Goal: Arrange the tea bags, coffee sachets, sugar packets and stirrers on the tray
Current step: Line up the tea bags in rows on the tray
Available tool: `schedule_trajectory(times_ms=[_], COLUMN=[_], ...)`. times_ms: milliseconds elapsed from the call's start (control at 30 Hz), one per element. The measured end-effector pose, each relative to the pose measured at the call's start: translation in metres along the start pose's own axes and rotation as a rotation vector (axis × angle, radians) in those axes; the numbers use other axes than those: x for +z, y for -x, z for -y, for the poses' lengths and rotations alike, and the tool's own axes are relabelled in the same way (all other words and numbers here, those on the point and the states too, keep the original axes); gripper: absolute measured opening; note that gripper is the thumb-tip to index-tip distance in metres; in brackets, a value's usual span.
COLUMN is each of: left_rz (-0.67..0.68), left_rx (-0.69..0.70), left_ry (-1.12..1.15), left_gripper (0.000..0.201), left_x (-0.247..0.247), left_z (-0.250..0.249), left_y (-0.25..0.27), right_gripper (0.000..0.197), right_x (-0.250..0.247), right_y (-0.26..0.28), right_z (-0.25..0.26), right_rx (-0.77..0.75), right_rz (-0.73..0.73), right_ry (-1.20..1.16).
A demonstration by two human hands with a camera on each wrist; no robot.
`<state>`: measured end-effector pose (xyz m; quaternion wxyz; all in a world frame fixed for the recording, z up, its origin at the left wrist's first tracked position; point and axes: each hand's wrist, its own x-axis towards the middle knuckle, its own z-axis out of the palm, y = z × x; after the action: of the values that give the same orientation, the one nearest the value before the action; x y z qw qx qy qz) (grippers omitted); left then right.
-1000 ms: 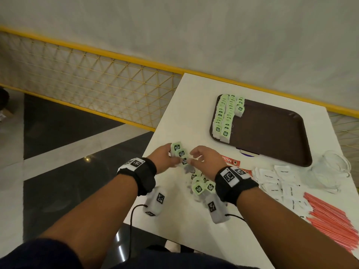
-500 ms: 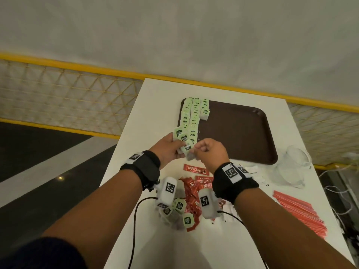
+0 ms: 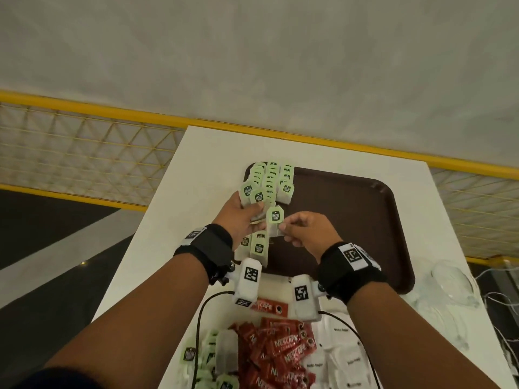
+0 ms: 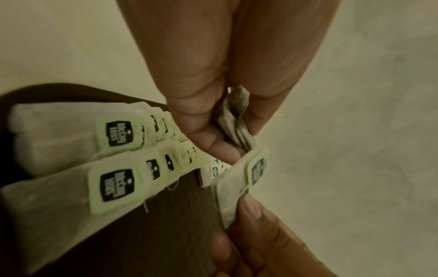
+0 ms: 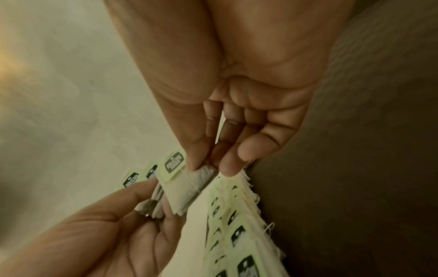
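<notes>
- Left hand (image 3: 238, 217) has its grip clenched round a small bunch of white paper tea bags with pale green square tags (image 3: 254, 196), fanned out above the fingers.
- Right hand (image 3: 306, 233) pinches one single green-tagged tea bag (image 3: 274, 224) by its edge, thumb and fingertip, right beside the left grip and touching that bunch.
- Just beyond both grips, rows of green-tagged tea bags (image 3: 273, 178) lie overlapping on the left side of the dark brown plastic tray (image 3: 365, 220).
- Behind the wrists on the white bench (image 3: 168, 220): a heap of red coffee sachets (image 3: 280, 352), loose tea bags (image 3: 207, 357) left of it, white sugar packets (image 3: 342, 357) right.
- Clear glass jug (image 3: 452, 287) sits off to the right of the right grip.
</notes>
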<state>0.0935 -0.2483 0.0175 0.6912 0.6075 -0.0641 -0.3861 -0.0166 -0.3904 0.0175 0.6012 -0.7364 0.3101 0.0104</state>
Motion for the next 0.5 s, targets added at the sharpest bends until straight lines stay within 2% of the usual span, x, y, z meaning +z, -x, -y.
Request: schedule_trajectory(times_ms=[133,267,500], left_rz=[-0.032,-0.039,0.008], left_rx=[0.003,-0.007,-0.010], left_ry=[-0.061,-0.088,-0.128], left_gripper=[0.027,0.028,0.033], left_x=[-0.007,-0.012,-0.014], left_z=[0.003,0.008,0.014], left_y=[-0.028,-0.046,-0.055], right_gripper=[0.014,0.007,0.011], right_x=[-0.008,-0.010,-0.007], right_y=[-0.030,-0.062,-0.100], right_z=[-0.017,-0.027,-0.028], right_rx=[0.054,0.108,0.113], right_rz=[-0.051,-0.169,-0.251], right_ry=[-0.028,-0.027,0.079])
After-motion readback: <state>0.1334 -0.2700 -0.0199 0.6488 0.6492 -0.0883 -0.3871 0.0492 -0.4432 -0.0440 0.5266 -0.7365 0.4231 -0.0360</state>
